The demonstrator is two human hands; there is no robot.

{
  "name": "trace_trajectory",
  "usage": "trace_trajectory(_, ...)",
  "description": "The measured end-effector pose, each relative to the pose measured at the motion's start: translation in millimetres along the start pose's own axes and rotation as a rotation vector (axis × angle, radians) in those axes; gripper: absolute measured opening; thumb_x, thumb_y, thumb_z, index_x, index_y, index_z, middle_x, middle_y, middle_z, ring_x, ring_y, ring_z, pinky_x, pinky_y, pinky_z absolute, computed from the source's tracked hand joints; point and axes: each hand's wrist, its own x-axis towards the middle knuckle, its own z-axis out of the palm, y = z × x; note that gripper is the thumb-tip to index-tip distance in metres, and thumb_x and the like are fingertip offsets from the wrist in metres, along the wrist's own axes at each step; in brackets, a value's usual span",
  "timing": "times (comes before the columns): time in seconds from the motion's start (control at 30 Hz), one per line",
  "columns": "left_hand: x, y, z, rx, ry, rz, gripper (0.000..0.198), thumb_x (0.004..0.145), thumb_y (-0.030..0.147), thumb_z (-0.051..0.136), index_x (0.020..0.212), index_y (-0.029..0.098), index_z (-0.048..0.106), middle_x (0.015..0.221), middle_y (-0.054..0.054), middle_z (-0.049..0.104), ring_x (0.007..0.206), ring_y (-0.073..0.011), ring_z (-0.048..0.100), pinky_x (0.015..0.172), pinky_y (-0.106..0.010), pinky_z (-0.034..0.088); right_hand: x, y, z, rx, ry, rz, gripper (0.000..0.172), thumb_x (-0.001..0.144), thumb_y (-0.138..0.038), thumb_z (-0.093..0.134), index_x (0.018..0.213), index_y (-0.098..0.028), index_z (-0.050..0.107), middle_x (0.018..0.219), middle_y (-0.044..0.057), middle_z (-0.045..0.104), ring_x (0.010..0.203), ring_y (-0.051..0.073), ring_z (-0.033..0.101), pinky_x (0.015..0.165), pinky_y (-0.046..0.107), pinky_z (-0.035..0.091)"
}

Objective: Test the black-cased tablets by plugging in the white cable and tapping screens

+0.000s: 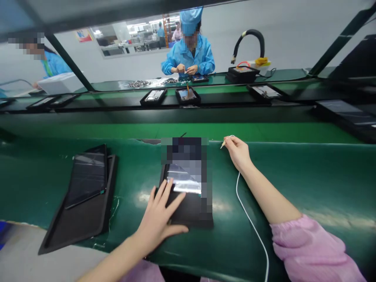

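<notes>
My left hand (160, 217) lies flat with fingers spread on the lower left corner of a black tablet-like device (192, 209) resting on the green conveyor belt (293, 176). The device's upper part is blurred out. My right hand (238, 150) is raised to the right of the device, fingers pinched on the plug end of a thin white cable (252, 227). That cable runs down along my forearm toward the frame's bottom edge.
A black tray (73, 227) with a dark tablet (86, 176) leaning in it sits at the left of the belt. Across the far belt, several black trays (153, 96) hold parts. A person in blue (189, 55) works opposite; another person is at far left.
</notes>
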Motion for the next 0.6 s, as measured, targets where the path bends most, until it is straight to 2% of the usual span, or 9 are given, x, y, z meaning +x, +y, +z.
trace_trajectory(0.13, 78.4, -18.8, -1.0, -0.016, -0.008, -0.090, 0.071, 0.082, 0.044, 0.072, 0.144, 0.024, 0.043, 0.158, -0.021, 0.024, 0.144, -0.0381, 0.026, 0.108, -0.062, 0.033, 0.8, 1.9, 1.1, 0.031, 0.002, 0.001, 0.043, 0.062, -0.064, 0.075, 0.065, -0.023, 0.062, 0.078, 0.002, 0.060, 0.082, 0.021, 0.057, 0.088, 0.039, 0.047)
trace_trajectory(0.23, 139.8, -30.7, 0.6, 0.027, -0.001, -0.114, 0.056, 0.088, 0.038, 0.067, 0.138, 0.021, 0.051, 0.154, -0.019, 0.034, 0.145, -0.0356, 0.027, 0.112, -0.065, 0.020, 0.4, 2.3, 0.4, 0.044, -0.007, 0.001, 0.042, 0.062, -0.062, 0.076, 0.063, -0.022, 0.062, 0.078, 0.002, 0.060, 0.083, 0.020, 0.058, 0.090, 0.038, 0.046)
trace_trajectory(0.33, 187.4, -38.5, 3.6, 0.045, 0.048, -0.179, 0.055, 0.090, 0.033, 0.064, 0.141, 0.018, 0.047, 0.154, -0.019, 0.033, 0.146, -0.0347, 0.023, 0.113, -0.066, 0.013, 0.5, 1.9, -0.1, 0.051, -0.004, -0.003, 0.043, 0.062, -0.062, 0.076, 0.063, -0.021, 0.062, 0.078, 0.002, 0.061, 0.083, 0.020, 0.058, 0.090, 0.039, 0.047)
trace_trajectory(0.47, 218.9, -37.2, 10.8, 0.059, 0.121, -0.347, 0.055, 0.094, 0.027, 0.058, 0.144, 0.015, 0.042, 0.156, -0.020, 0.029, 0.147, -0.0353, 0.021, 0.113, -0.067, 0.014, 1.2, 0.4, 0.0, 0.057, 0.019, 0.003, 0.047, 0.058, -0.064, 0.077, 0.065, -0.020, 0.063, 0.075, 0.002, 0.059, 0.077, 0.019, 0.057, 0.086, 0.042, 0.048)
trace_trajectory(0.6, 221.5, -31.0, 16.1, 0.045, 0.155, -0.524, 0.062, 0.093, 0.035, 0.058, 0.145, 0.008, 0.039, 0.155, -0.025, 0.027, 0.146, -0.0395, 0.022, 0.112, -0.068, 0.017, 1.1, -1.5, 0.2, 0.067, 0.036, 0.024, 0.052, 0.049, -0.065, 0.081, 0.067, -0.019, 0.064, 0.078, 0.001, 0.060, 0.076, 0.018, 0.057, 0.084, 0.042, 0.049)
